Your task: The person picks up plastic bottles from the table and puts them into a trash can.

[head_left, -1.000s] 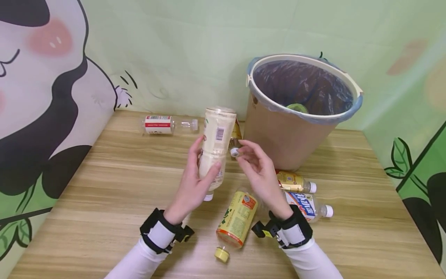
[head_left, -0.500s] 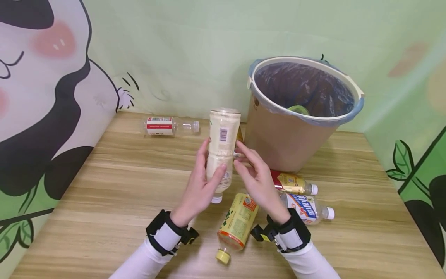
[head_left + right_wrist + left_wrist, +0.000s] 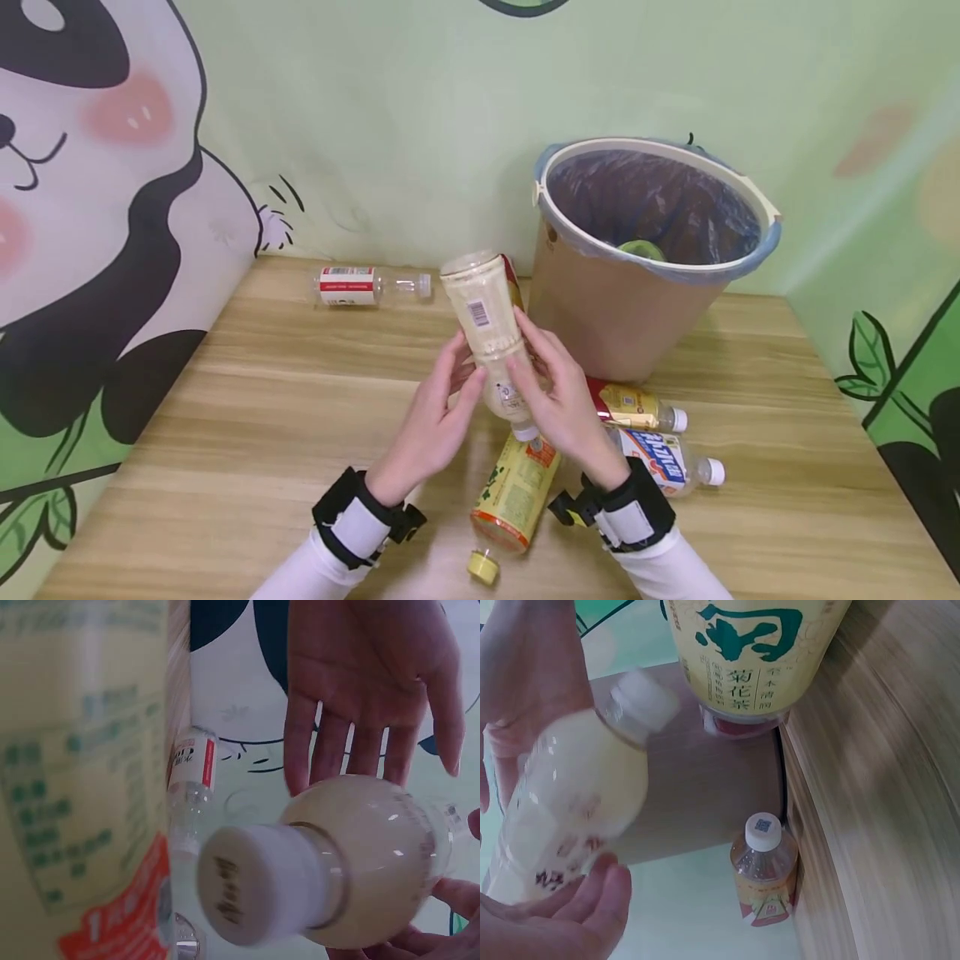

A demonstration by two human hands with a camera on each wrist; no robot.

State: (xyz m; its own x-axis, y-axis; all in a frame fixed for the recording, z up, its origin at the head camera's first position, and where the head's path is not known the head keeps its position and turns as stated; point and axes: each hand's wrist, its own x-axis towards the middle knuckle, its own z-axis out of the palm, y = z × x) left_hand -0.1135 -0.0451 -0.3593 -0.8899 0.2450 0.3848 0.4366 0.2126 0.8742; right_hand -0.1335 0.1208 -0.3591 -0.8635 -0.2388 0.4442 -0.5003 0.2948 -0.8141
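A cream-coloured plastic bottle [image 3: 487,333] is tilted upside down above the table, its white cap [image 3: 525,430] pointing down. My right hand [image 3: 558,392] grips it from the right, with the thumb across the near side. Beside it on the left is my left hand [image 3: 431,417]. In the right wrist view that left hand [image 3: 367,682] has straight fingers spread apart and its thumb away from the bottle; whether the fingertips touch is unclear. Directly below lies a yellow-labelled tea bottle [image 3: 517,492] with a yellow cap [image 3: 483,567].
A brown bin [image 3: 600,317] with a bag liner stands at the back right, something green [image 3: 642,249] inside. Near its base lie a red-and-yellow bottle [image 3: 630,406] and a blue-and-white-labelled bottle [image 3: 660,458]. A red-and-white-labelled bottle [image 3: 347,286] lies at the back left.
My right hand has come in to the bottle and grips it. The left hand has loosened from it. The bottle's base has tipped left and its cap has swung right.
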